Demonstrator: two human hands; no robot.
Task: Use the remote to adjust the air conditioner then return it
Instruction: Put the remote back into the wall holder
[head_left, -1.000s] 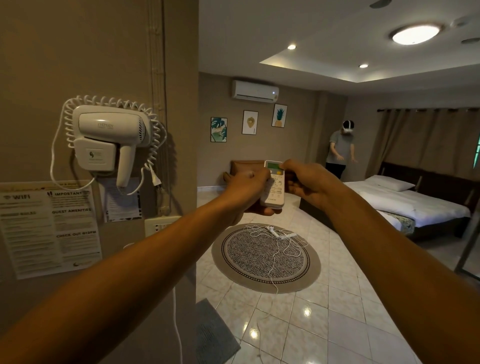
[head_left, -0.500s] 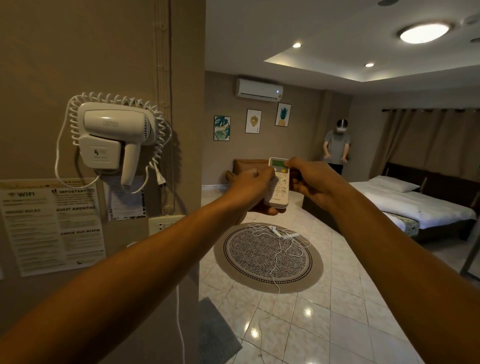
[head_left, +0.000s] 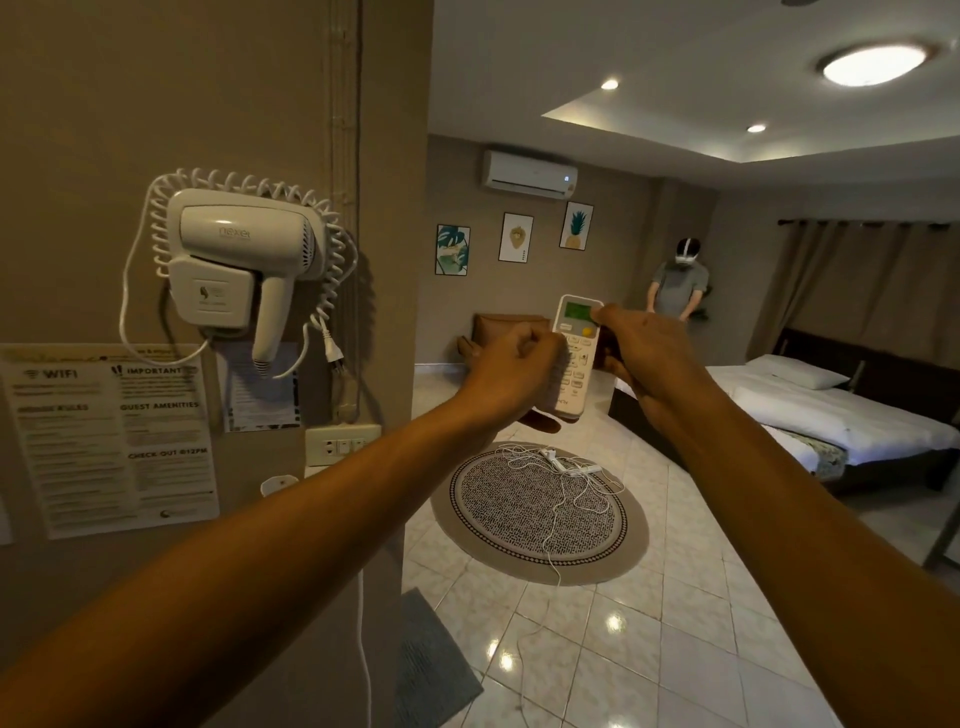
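Observation:
A white remote (head_left: 575, 353) with a lit green screen and a yellow button stands upright at arm's length in front of me. My left hand (head_left: 511, 376) grips its lower body from the left. My right hand (head_left: 641, 345) holds its right side, with the thumb on the top edge beside the screen. The white air conditioner (head_left: 530, 174) hangs high on the far wall, above and slightly left of the remote, with a small light showing at its right end.
A wall corner with a mounted hair dryer (head_left: 244, 265), notices and a socket (head_left: 340, 446) is close on my left. A round rug (head_left: 540, 514) with a tangled white cable lies on the tiled floor. A bed (head_left: 831, 415) stands right; a person (head_left: 678, 283) stands far back.
The remote and both hands have risen slightly and stayed together. The view has shifted a little, so the wall corner takes more of the left side. The far person has turned.

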